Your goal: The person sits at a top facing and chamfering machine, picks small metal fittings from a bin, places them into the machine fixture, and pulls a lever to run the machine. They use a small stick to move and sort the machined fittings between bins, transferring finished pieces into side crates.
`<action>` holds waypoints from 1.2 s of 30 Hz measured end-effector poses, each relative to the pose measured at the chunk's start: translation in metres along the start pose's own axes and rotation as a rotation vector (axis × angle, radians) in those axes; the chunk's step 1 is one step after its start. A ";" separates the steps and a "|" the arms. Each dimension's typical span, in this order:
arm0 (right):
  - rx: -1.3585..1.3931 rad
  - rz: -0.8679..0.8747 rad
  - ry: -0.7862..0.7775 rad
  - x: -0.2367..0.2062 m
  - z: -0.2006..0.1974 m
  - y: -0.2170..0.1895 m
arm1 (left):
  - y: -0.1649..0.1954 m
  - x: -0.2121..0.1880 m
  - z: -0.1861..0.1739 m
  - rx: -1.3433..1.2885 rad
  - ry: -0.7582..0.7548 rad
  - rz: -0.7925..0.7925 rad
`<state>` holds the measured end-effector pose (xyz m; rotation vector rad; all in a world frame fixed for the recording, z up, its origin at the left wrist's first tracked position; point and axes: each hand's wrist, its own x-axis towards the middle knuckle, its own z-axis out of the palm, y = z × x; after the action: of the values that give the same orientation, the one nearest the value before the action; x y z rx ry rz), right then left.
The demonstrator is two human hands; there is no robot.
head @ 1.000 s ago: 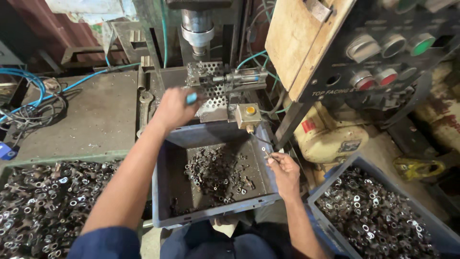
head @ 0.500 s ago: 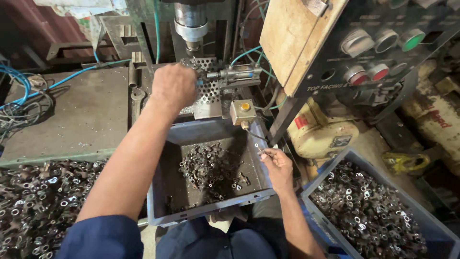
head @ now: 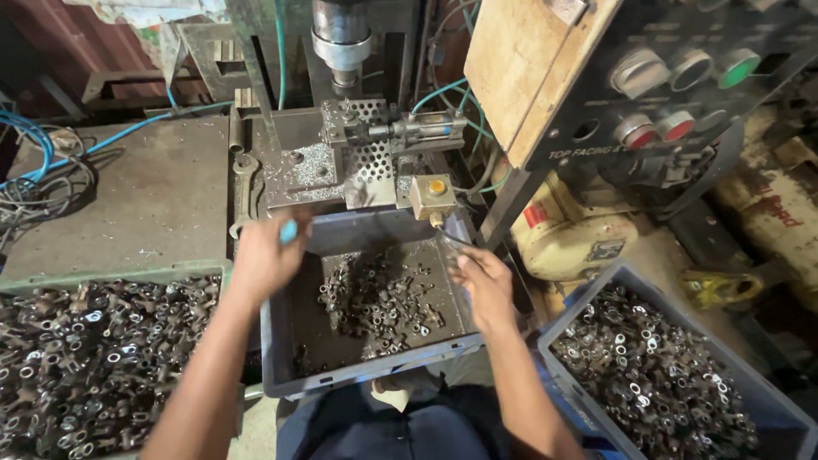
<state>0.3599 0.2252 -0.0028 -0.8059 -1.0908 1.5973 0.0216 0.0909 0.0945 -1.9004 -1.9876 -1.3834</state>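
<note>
Gripping blue tool (head: 289, 231), left hand (head: 266, 255)

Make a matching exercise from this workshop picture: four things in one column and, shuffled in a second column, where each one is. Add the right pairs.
Things:
1. left hand
2. right hand
3. wrench
4. grey centre bin

Places:
A. flat on the steel bench, left of the perforated plate
B. at the centre bin's right rim, pinching a thin rod
C. at the centre bin's upper left corner, holding something blue
D. below the press, between two fuller trays of metal parts

Pairs: 1-C, 2-B, 3-A, 4-D
</note>
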 end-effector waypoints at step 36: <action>-0.613 -0.407 -0.256 0.127 0.164 -0.022 | 0.023 -0.123 -0.002 0.090 -0.069 -0.321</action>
<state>0.1866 0.3064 0.0799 -0.7106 -1.8474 1.0412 0.0686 -0.0086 0.0353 -1.6681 -2.4296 -1.2777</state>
